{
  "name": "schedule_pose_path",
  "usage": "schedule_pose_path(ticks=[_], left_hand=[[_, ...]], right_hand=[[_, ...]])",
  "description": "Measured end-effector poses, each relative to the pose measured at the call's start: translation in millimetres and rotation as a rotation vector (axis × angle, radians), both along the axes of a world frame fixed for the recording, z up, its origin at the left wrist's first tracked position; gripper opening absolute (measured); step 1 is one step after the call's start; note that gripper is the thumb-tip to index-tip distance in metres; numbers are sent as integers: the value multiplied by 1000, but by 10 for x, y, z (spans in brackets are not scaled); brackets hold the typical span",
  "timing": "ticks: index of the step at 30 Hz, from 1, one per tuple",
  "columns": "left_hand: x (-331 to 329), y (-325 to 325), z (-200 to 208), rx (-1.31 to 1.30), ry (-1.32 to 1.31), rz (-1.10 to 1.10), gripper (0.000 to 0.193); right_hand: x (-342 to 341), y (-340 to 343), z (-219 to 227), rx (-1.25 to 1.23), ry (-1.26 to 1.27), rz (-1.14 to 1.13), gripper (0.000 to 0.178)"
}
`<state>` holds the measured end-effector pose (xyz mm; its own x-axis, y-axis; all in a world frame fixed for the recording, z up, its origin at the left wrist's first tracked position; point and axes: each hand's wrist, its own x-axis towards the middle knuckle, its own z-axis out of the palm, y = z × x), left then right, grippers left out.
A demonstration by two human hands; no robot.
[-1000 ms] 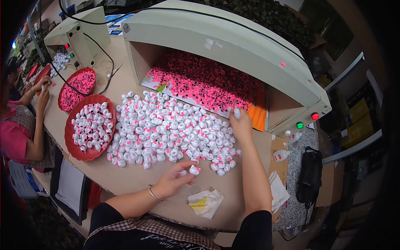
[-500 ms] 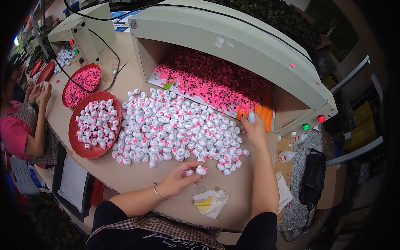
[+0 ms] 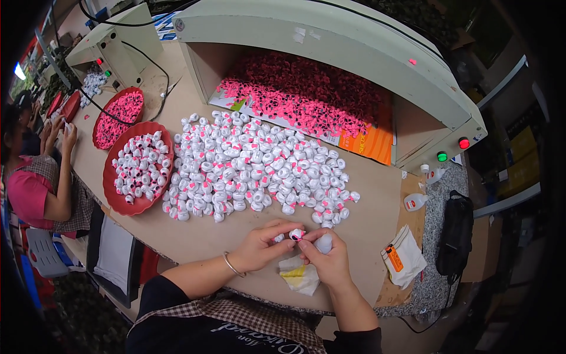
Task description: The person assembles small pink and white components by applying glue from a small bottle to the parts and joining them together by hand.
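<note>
Head view: white-and-pink cap (image 3: 297,234) between left hand (image 3: 263,246) and right hand (image 3: 328,260) fingertips.

Long tan worktable (image 3: 377,206), pale green machine hood (image 3: 330,41), perhaps a lamp far left (image 3: 19,71).

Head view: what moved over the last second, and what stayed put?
The right hand drew back from the pile of white caps and met the left hand near the table edge; together they pinch one pink-and-white cap. Pile, red trays and crumpled paper stayed.
</note>
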<state>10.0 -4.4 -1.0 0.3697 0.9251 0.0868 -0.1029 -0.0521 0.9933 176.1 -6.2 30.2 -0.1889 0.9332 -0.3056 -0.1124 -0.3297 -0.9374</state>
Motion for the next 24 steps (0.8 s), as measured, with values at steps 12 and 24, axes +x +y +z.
schedule_pose_path(ticks=[12,24], left_hand=[[-64,49,-14,-128,-25,-55,34],[-90,65,58,-156,17,-29,35]], right_hand=[[-84,-22,-54,1,-42,-45,15],[-54,-5,-132,88,-42,-31,18]])
